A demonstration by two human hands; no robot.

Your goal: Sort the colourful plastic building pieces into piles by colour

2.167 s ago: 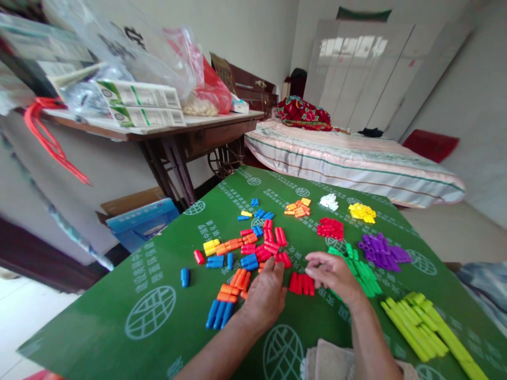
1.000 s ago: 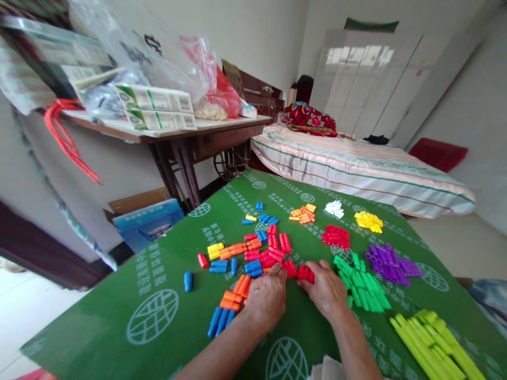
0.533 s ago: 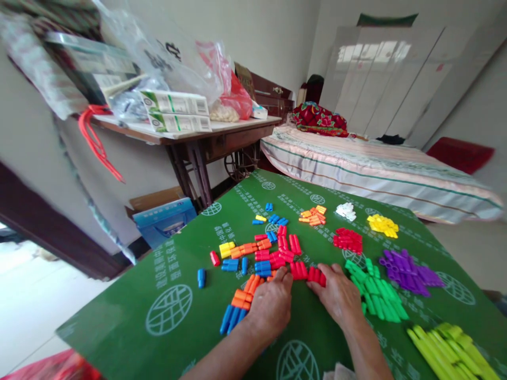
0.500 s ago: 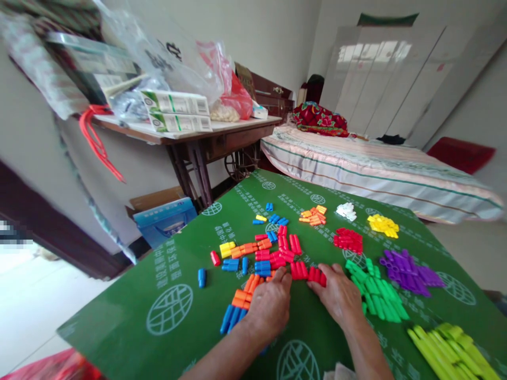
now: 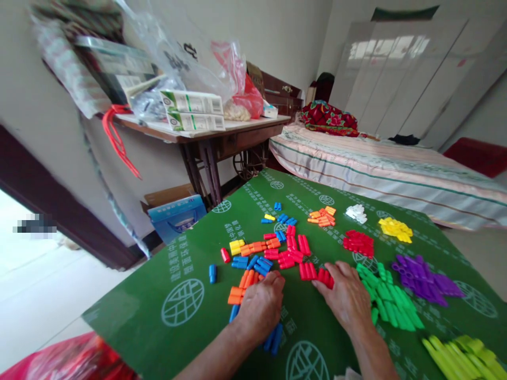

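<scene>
My right hand (image 5: 346,298) pinches a short row of red bullet-shaped building blocks (image 5: 325,277) between thumb and fingers, low on the table. Just left of it lies another row of red blocks (image 5: 308,271). My left hand (image 5: 261,301) is closed, its fingertips down by the table; what they grip, if anything, is hidden. Blue blocks (image 5: 262,265) lie askew against its knuckles. Orange blocks (image 5: 248,278) are beside it, partly covered by the hand. More blue blocks (image 5: 273,339) show below the wrist. Beyond both hands, joined red blocks (image 5: 291,257) form a branching figure.
Sorted piles of green (image 5: 390,301), purple (image 5: 425,279), lime (image 5: 463,359), red (image 5: 358,244), yellow (image 5: 395,230), white (image 5: 356,213) and orange pieces (image 5: 322,216) lie on the green table (image 5: 130,306). A bed (image 5: 356,158) and a cluttered desk (image 5: 190,138) stand behind.
The blue blocks by my left hand have shifted left and turned askew. My left hand has drawn slightly left; my right hand stays on the red blocks. The view has swung a little left.
</scene>
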